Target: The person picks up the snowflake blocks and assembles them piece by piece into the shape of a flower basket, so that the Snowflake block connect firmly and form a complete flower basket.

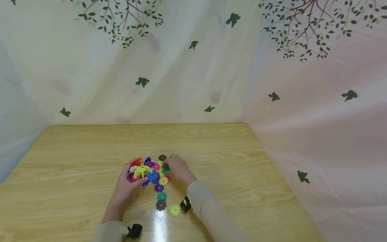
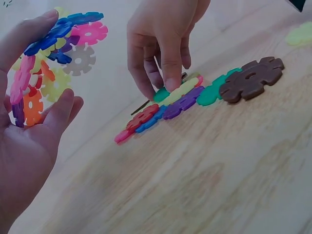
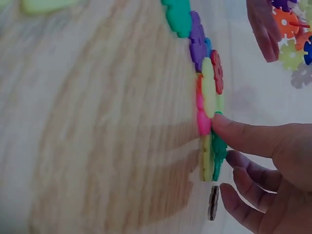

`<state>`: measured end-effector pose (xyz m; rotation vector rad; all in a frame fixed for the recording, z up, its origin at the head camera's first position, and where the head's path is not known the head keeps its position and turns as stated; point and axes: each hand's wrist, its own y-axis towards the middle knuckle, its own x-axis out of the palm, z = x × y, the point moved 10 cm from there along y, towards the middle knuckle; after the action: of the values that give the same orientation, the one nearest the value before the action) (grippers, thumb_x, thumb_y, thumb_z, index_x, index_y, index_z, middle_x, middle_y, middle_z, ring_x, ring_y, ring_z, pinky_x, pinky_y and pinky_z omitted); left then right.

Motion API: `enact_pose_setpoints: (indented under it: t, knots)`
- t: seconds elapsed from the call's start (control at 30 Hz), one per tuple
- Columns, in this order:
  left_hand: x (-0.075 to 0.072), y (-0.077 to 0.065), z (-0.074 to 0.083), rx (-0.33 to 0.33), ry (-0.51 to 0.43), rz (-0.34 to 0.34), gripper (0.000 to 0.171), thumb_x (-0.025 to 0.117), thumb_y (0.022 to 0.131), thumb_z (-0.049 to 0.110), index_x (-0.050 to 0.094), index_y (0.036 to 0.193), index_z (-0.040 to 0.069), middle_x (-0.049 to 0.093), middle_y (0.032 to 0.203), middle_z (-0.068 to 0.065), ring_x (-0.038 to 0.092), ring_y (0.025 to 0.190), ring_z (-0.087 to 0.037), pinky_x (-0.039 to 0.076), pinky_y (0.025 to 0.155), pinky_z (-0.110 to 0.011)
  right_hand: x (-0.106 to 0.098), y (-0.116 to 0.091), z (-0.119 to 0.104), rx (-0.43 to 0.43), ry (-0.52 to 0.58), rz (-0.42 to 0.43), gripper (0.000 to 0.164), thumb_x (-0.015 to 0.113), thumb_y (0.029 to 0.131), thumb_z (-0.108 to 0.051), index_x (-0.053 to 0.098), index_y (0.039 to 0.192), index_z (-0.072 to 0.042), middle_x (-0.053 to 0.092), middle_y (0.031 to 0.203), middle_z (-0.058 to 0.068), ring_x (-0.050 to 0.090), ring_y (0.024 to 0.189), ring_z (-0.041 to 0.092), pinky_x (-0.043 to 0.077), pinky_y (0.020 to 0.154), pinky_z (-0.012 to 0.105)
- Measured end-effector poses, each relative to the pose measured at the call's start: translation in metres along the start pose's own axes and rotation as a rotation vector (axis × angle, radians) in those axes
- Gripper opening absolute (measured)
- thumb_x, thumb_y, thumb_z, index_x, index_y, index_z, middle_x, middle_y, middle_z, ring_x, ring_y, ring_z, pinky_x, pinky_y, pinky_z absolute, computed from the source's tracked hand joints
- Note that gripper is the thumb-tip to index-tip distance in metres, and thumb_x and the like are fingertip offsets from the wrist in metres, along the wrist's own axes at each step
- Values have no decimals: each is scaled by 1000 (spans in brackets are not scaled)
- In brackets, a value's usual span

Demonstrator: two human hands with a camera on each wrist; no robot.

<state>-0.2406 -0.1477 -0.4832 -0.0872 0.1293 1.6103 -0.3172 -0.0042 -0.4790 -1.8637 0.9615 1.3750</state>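
A ball-like cluster of interlocked flower-shaped plastic discs (image 1: 141, 170) in many colours is held by my left hand (image 1: 123, 185), thumb on one side and fingers on the other. Beside it, a flat assembly of joined discs lies on the table, with a purple disc (image 1: 159, 188), a teal disc (image 1: 162, 196) and a dark brown disc (image 1: 161, 205) running toward me. My right hand (image 1: 179, 168) pinches a green disc (image 3: 219, 151) at the far part of this assembly. In the left wrist view its fingers partly hide that green disc (image 2: 161, 94).
A yellow-green disc (image 1: 175, 209) lies apart on the wooden table (image 1: 226, 188), near the right wrist's black camera (image 1: 185, 204). Another brown disc (image 1: 162, 157) sits just beyond the assembly. A patterned cloth (image 1: 181, 67) hangs behind the table.
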Motion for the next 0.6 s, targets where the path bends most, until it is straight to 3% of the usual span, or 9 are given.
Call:
enact_pose_setpoints:
  t: [0.1,0.17,0.3,0.4,0.47,0.6]
  knots:
    - [3,0,2,24,1,-12,75,74,84,8,34,147,13,41,143,-13,55,98,8,50,84,-12,-4,-2,5,6,40,17,18,77,81,-26,70,98,-21,64,93,-6,56,86,9,48,73,19]
    - [4,0,1,19,27,-11,75,75,83,9,35,147,14,41,144,-13,54,101,6,48,86,-11,-10,-5,13,43,150,61,14,75,83,-25,69,94,-20,67,90,-7,59,82,7,48,71,19]
    - [8,1,-1,-14,76,-21,76,77,82,15,36,146,17,41,146,-14,53,116,-12,44,90,-10,-30,-19,32,164,650,217,14,72,87,-17,70,98,-9,71,88,5,67,77,21,58,68,29]
    - [11,1,-3,-42,92,-31,77,78,82,19,35,147,19,44,144,-15,50,123,-26,43,91,-11,-43,-32,33,192,965,318,18,71,88,-15,69,101,-3,70,89,14,69,77,35,62,66,42]
    - [13,1,-4,-54,98,-34,77,78,82,21,36,146,21,46,142,-13,51,123,-26,43,91,-12,-49,-38,26,187,1038,333,19,72,87,-16,69,101,-3,71,88,16,69,74,37,62,65,43]
    - [18,1,-2,-34,102,-37,77,79,81,20,37,146,21,50,138,-14,54,117,-23,46,89,-14,-53,-47,14,172,1042,337,17,73,87,-17,69,99,-5,70,84,17,68,64,31,62,61,38]
